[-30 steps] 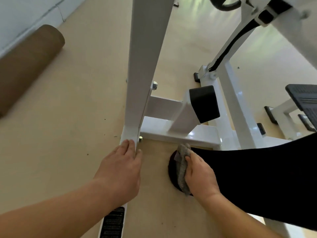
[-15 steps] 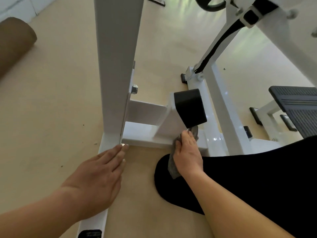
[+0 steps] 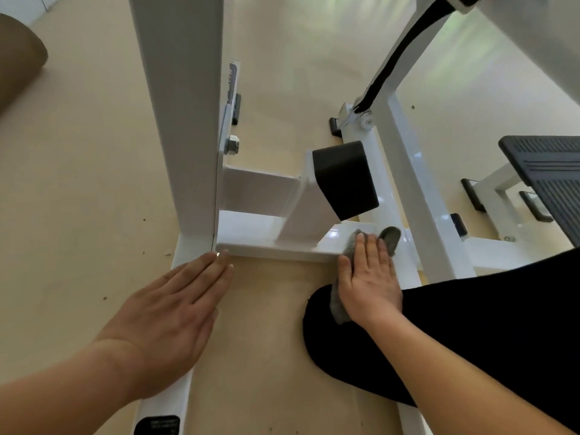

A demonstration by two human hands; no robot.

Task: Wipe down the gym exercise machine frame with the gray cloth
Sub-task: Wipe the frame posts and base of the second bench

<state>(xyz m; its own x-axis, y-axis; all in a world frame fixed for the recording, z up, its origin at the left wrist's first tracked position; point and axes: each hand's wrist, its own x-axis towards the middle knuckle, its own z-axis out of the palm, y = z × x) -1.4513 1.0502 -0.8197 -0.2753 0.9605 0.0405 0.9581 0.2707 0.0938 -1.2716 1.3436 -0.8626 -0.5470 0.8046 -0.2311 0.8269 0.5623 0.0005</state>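
The white gym machine frame (image 3: 251,237) stands on the floor, with a tall upright post on the left and a low crossbar running right. My right hand (image 3: 368,277) lies flat on the gray cloth (image 3: 389,238) and presses it onto the crossbar's right end; the cloth shows past the fingertips and hangs down below the palm. My left hand (image 3: 171,315) rests flat, fingers straight, on the frame's floor rail just in front of the upright post, and it holds nothing.
A black rubber stop pad (image 3: 345,177) sits above the crossbar. A black-clad knee (image 3: 455,340) fills the lower right. A black ribbed footplate (image 3: 549,177) is at the right edge, and a brown roll (image 3: 18,58) lies far left on the beige floor.
My right hand has slid the cloth right along the crossbar and flattened on it. The view has moved closer; my left hand stays on the floor rail.
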